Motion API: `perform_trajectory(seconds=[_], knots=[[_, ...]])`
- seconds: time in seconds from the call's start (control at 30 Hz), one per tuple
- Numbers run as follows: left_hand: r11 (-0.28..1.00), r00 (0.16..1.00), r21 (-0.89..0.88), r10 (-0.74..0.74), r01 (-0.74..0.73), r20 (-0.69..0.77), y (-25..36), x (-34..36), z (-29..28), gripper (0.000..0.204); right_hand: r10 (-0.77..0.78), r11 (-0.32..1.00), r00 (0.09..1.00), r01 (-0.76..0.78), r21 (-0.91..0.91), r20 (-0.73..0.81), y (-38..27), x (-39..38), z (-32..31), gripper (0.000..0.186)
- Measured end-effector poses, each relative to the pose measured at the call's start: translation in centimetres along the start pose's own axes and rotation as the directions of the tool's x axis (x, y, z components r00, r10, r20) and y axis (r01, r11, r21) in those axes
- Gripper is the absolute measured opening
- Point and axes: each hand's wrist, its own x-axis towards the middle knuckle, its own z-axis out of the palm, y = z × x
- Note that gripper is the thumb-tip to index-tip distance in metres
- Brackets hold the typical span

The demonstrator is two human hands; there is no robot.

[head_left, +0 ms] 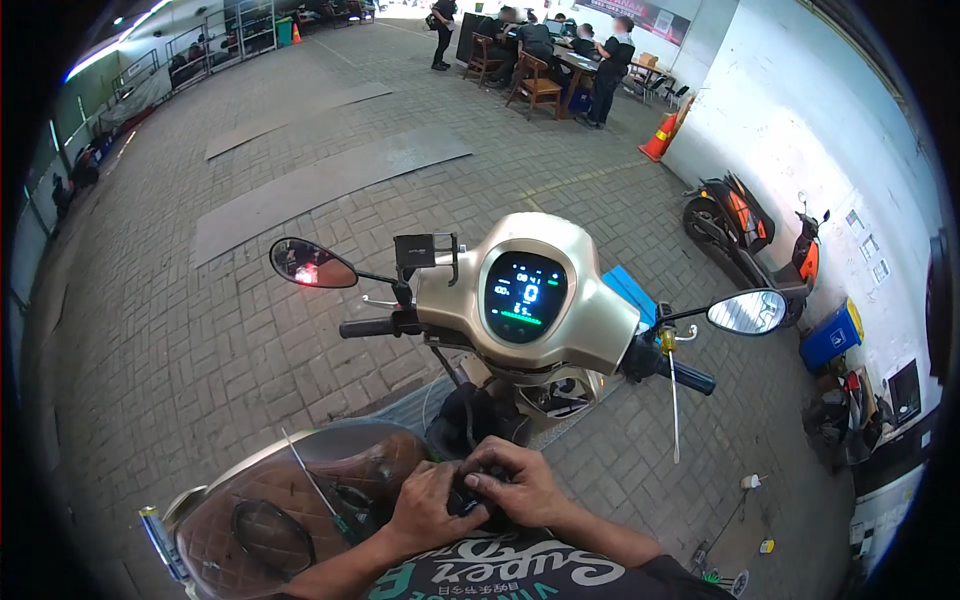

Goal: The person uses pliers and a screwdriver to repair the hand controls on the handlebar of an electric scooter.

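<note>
My left hand point(428, 500) and my right hand point(515, 482) are close together in front of my chest, fingers bent and pressed around a small dark part point(478, 492). My fingers hide most of it, so its kind is unclear. Just beyond them, black cabling and a dark rounded piece point(470, 415) lie below the handlebar of a beige scooter point(545, 235), whose round display point(525, 295) is lit. Left of my hands, on the brown quilted seat point(205, 545), lie a long-shafted screwdriver point(318, 487) with a dark green handle and a black loop point(240, 520) like a cable.
A yellow-handled screwdriver point(674, 400) hangs by the right grip point(692, 377). Mirrors point(312, 262) stick out on both sides. Farther right stand an orange-black scooter point(745, 215) and a blue bin point(832, 338). People sit and stand around a table point(578, 62) at the back.
</note>
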Motion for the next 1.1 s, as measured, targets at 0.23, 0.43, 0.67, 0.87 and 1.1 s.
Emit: perform_trajectory(seconds=[0.23, 0.43, 0.67, 0.87, 1.1], knots=[[1.000, 1.000, -0.004, -0.005, 0.005, -0.019, 0.1, -0.3, 0.1, 0.052, -0.087, 0.995, 0.993, 0.082, 0.064, 0.083, 0.3, -0.5, -0.9, 0.012], [0.998, 0.996, -0.017, 0.065, -0.064, 0.059, 0.5, 0.3, -0.3, 0.050, -0.015, 0.999, 0.998, 0.012, 0.034, 0.063, 0.0, -0.7, -1.0, 0.011], [0.998, 0.996, -0.040, 0.052, -0.049, 0.078, 0.0, -0.1, 0.0, 0.051, -0.116, 0.983, 0.993, 0.116, -0.141, 0.007, 0.1, -0.2, -0.5, 0.011], [0.998, 0.997, -0.043, 0.040, -0.037, 0.066, -0.1, -0.3, -0.1, 0.052, -0.220, 0.950, 0.962, 0.249, -0.188, 0.165, 0.2, 0.2, -1.6, 0.011], [0.999, 0.997, 0.015, -0.043, 0.042, 0.065, 0.4, -0.5, -0.8, 0.053, -0.205, 0.966, 0.962, 0.229, -0.120, 0.183, 0.1, -0.3, -1.6, 0.011]])
